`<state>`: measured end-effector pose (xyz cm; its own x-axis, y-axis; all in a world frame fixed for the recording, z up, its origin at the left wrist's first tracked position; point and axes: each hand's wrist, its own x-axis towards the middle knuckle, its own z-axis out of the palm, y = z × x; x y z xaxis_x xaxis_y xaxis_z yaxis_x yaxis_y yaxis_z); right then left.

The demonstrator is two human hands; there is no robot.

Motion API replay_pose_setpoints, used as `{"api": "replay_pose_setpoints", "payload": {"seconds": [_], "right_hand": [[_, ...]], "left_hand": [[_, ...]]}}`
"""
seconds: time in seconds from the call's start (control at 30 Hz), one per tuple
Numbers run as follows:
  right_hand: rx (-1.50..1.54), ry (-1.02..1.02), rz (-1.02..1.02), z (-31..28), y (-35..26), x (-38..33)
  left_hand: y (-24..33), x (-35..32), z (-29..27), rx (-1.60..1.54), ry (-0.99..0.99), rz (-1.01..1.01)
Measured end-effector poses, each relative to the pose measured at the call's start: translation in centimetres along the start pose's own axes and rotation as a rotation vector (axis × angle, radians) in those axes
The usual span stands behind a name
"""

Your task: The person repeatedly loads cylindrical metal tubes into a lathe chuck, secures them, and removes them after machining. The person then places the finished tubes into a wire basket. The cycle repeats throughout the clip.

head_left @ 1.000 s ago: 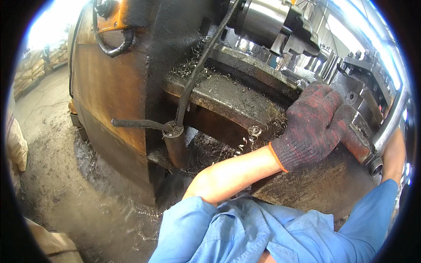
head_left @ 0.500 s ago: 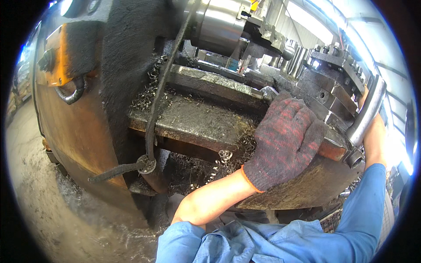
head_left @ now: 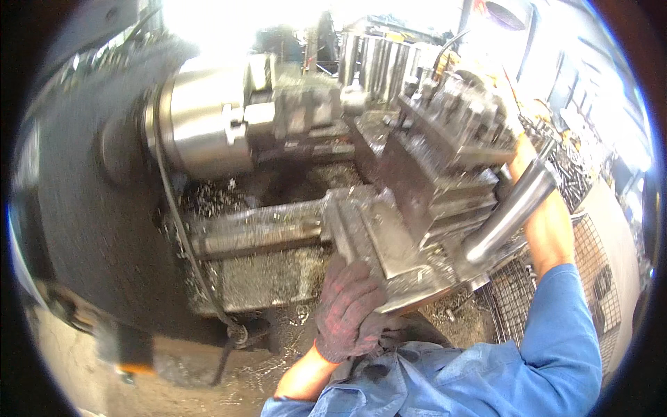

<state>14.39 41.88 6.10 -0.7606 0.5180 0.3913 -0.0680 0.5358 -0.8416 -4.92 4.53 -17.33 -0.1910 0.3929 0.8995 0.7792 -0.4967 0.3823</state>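
Note:
My left hand (head_left: 351, 306), in a dark knit glove with red flecks and an orange cuff, rests against the near left corner of the lathe carriage (head_left: 396, 240). Its fingers look curled; whether they grip anything is hidden. My right arm reaches around the right side of the tool post (head_left: 455, 125), past a thick polished metal cylinder (head_left: 511, 212). Of my right hand (head_left: 514, 135) little shows: it lies beside and behind the tool post, bright and smeared. The silver lathe chuck (head_left: 205, 115), to the left, holds a blurred metal piece (head_left: 299, 111).
Metal shavings lie on the lathe bed (head_left: 243, 278) and below the chuck. A dark bar lever (head_left: 184, 229) slants down at left. Wire mesh baskets (head_left: 511, 292) stand low at right, with a heap of metal parts (head_left: 570, 163) beyond. Upright metal cylinders (head_left: 375, 66) stand behind.
My view has swung, so the lathe sits lower and further left. My left hand appears lower and further left, still at the carriage. My right arm still reaches around the tool post.

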Motion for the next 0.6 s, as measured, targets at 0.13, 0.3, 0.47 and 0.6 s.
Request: {"api": "replay_pose_setpoints", "payload": {"seconds": [0.13,0.3,0.47,0.6], "right_hand": [[0.522,-0.139,0.032,1.8,0.6,7.3],[0.482,0.128,0.226,2.4,1.5,8.7],[0.298,0.124,0.257,3.7,0.1,7.9],[0.171,0.044,0.231,3.7,-2.7,8.5]], "left_hand": [[2.9,2.1,-0.8,-0.014,-0.033,-0.197],[6.6,6.9,-2.3,0.083,-0.095,-0.404],[9.1,13.5,-4.9,0.413,-0.04,-0.509],[6.8,20.2,-6.7,0.559,-0.15,-0.488]]}}
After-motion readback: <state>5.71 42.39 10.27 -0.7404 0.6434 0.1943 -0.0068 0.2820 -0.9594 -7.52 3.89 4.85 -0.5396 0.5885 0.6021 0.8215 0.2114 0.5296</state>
